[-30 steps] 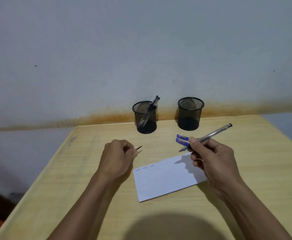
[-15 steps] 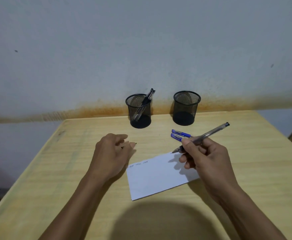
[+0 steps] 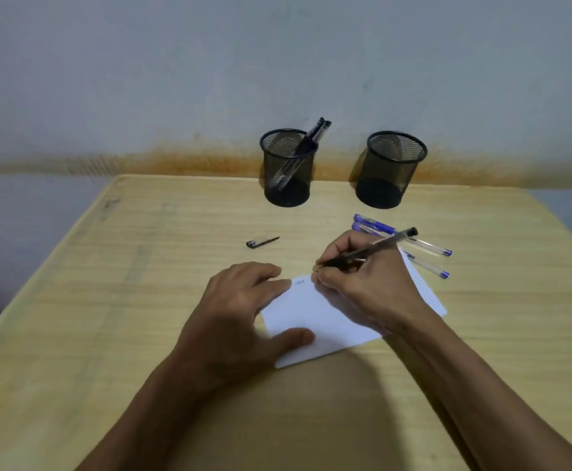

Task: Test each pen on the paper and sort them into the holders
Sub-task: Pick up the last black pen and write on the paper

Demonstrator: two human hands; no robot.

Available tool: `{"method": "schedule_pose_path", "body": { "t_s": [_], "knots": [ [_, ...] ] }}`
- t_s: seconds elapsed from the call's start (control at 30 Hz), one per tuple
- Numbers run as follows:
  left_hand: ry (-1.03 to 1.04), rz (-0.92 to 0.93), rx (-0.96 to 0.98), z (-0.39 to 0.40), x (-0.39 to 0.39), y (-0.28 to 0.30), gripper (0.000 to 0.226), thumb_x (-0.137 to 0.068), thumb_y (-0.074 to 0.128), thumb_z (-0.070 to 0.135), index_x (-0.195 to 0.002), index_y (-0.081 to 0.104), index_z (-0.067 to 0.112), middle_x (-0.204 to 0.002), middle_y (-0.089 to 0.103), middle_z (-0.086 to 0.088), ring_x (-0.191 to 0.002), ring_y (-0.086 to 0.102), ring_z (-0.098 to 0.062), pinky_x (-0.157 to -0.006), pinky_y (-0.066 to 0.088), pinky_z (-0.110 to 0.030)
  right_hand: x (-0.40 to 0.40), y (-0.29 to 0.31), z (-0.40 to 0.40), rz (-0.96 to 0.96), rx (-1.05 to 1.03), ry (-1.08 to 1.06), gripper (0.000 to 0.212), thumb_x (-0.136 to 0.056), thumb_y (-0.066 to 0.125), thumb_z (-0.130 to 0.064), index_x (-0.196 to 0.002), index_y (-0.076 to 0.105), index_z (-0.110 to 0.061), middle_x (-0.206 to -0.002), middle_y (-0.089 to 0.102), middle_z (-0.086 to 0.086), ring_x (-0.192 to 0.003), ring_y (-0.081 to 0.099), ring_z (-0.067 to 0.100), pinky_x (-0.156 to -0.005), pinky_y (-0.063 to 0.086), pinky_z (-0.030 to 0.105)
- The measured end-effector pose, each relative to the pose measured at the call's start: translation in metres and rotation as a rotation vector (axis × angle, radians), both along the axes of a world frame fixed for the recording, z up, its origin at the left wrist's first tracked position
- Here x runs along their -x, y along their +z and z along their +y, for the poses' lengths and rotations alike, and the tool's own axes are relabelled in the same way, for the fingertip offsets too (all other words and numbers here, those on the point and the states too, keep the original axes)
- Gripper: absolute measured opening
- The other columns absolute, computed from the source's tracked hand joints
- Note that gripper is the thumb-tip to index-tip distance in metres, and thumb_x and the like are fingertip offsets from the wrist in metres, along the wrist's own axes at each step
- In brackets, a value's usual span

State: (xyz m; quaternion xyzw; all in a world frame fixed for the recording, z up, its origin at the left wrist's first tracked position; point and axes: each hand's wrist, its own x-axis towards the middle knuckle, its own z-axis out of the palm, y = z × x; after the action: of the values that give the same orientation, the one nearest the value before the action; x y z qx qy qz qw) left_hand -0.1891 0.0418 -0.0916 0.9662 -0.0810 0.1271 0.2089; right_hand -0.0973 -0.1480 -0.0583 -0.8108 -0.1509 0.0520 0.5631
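Pens are what we sort, and from the head view, our only one, we have one black pen (image 3: 369,248) clamped in our right hand (image 3: 362,283), thumb and fingers closed round its lower barrel. Its tip meets the far edge of the paper (image 3: 315,321), just beside a small scribble there; its long axis slants up and away to our right, capless end down. Our left hand (image 3: 243,317) lies flat with fingers spread, pinning the paper's near-left corner to the desk (image 3: 107,300); it grips nothing.

We judge that the test stroke is in hand. What the coming move turns on is where the holders lie from the pen: both stand straight ahead against the wall, the left holder (image 3: 288,166) already carrying dark pens, the right holder (image 3: 391,168) apparently empty. Our right hand sits nearer the right holder, slightly left of it. The loose cap (image 3: 261,241) lies ahead of our left hand, so that hand is nearer for recapping. Two blue pens (image 3: 423,248) wait just beyond our right hand, their axes running right and towards us.
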Motion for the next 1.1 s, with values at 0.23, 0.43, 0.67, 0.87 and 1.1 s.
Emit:
{"method": "schedule_pose_path", "body": {
  "t_s": [0.23,0.43,0.67,0.87,1.1],
  "knots": [
    [0.018,0.041,0.013,-0.002,-0.003,0.007,0.075,-0.07,0.058,0.077,-0.12,0.068,0.023,-0.13,0.064,-0.002,-0.119,0.056,-0.018,-0.102,0.043,-0.04,-0.005,-0.017,0.001,0.013,-0.091,-0.033,0.017,-0.07,0.077,0.007,-0.069,0.062,0.0,-0.06,0.067,0.018,-0.053,0.066,0.029,-0.053,0.06,0.057],
    [0.032,0.052,0.048,-0.001,-0.002,0.003,0.075,-0.068,0.058,0.08,-0.121,0.066,0.028,-0.132,0.06,0.004,-0.124,0.051,-0.014,-0.107,0.039,-0.041,-0.009,-0.026,0.004,0.012,-0.122,-0.005,0.022,-0.069,0.076,0.005,-0.063,0.058,-0.007,-0.056,0.065,0.017,-0.048,0.06,0.03,-0.049,0.056,0.058],
    [0.037,0.029,0.053,-0.002,-0.001,0.002,0.074,-0.068,0.058,0.079,-0.121,0.066,0.028,-0.133,0.059,0.005,-0.125,0.05,-0.014,-0.108,0.037,-0.042,-0.01,-0.03,0.004,-0.02,-0.093,-0.01,0.019,-0.069,0.077,0.002,-0.066,0.059,0.001,-0.058,0.066,0.022,-0.054,0.063,0.047,-0.048,0.052,0.061],
    [0.04,0.038,0.062,-0.003,0.0,0.002,0.075,-0.068,0.057,0.08,-0.121,0.067,0.028,-0.133,0.058,0.005,-0.126,0.05,-0.014,-0.108,0.036,-0.042,-0.008,-0.027,0.004,-0.06,-0.003,-0.027,0.019,-0.068,0.078,-0.003,-0.062,0.059,-0.005,-0.053,0.064,0.008,-0.053,0.065,0.034,-0.048,0.055,0.057],
    [0.04,0.037,0.081,-0.002,-0.001,0.002,0.076,-0.067,0.057,0.08,-0.12,0.067,0.027,-0.134,0.058,0.005,-0.127,0.05,-0.014,-0.108,0.037,-0.043,-0.009,-0.026,0.004,-0.054,-0.029,-0.019,0.019,-0.068,0.077,0.002,-0.063,0.059,-0.003,-0.052,0.064,0.01,-0.048,0.064,0.029,-0.048,0.056,0.056]
  ]
}}
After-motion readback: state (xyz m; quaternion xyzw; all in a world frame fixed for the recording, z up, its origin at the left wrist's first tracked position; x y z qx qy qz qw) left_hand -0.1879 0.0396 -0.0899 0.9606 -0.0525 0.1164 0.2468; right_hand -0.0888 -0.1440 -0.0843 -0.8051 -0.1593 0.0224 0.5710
